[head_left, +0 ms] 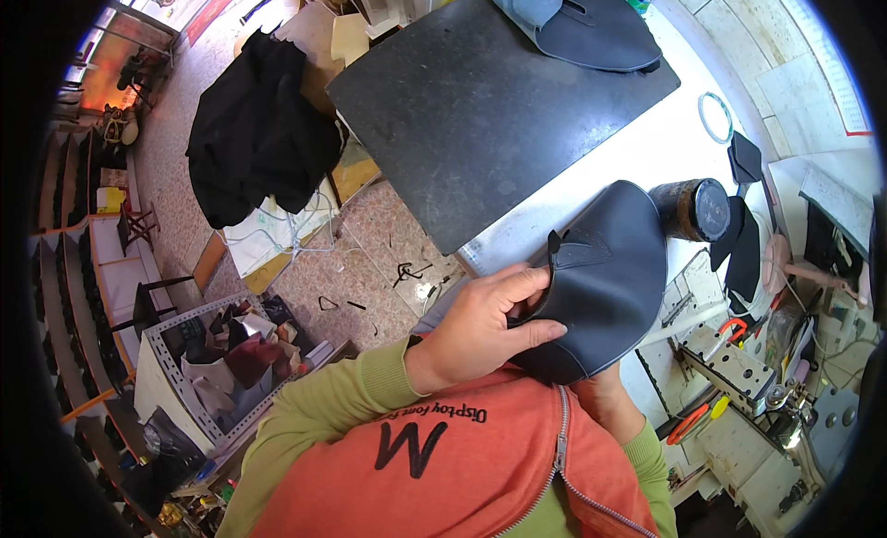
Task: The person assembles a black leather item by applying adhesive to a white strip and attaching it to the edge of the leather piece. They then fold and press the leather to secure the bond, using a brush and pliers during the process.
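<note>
A black leather shoe upper (pixel 610 279), with stitched seams and a small tab on its edge, is held up in front of my chest. My left hand (pixel 494 316) pinches its left edge, thumb on the outer face and fingers curled into the opening. From below, my right hand (pixel 602 390) supports the lower edge; its fingers are hidden behind the leather. Beyond them, a similar black upper with a blue-grey lining (pixel 596 25) lies on the far end of a dark board (pixel 499 103).
A dark round tin (pixel 693 210) stands on the white table just right of the upper. A tape ring (pixel 715 117) lies farther back. At right is a sewing machine (pixel 785 399) with orange-handled scissors (pixel 688 425) nearby. To the left are a scrap bin (pixel 199 381) and black cloth (pixel 263 122).
</note>
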`<state>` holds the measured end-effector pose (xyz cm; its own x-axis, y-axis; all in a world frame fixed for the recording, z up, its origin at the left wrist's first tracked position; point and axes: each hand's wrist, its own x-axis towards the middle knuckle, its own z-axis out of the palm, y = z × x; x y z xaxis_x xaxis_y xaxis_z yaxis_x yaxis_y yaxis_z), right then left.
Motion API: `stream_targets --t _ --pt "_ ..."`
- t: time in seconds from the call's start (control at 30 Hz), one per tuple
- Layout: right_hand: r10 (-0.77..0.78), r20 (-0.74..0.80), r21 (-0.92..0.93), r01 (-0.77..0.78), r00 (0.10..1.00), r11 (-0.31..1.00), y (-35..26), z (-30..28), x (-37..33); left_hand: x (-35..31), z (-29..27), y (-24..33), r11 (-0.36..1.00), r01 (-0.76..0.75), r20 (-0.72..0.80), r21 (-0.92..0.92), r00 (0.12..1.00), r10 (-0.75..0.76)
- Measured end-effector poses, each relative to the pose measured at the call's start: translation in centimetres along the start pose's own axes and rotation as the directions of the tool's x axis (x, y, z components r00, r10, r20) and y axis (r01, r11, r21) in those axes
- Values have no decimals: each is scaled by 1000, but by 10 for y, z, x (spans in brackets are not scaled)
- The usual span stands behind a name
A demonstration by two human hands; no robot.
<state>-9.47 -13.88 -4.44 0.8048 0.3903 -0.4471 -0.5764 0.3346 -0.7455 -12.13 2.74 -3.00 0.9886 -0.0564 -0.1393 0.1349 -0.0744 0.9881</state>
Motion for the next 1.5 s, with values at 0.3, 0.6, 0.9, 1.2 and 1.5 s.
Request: stream_targets --t 0.3,0.6,0.9,1.2,1.5 --pt "-27 321 111 -10 947 994 -6 -11 18 1 -2 3 999 -21 117 38 993 17" --pt "-91 327 -3 97 941 995 1 -19 21 2 -4 2 992 -69 108 109 992 57" --pt "163 316 222 -239 935 945 -18 -3 16 2 -8 8 998 8 167 66 986 -19" --pt "125 288 43 -143 950 989 -18 -5 16 0 -11 12 995 -41 179 95 984 23" --pt "24 227 -186 19 974 982 0 -12 8 -3 -11 14 979 -86 120 185 991 65"
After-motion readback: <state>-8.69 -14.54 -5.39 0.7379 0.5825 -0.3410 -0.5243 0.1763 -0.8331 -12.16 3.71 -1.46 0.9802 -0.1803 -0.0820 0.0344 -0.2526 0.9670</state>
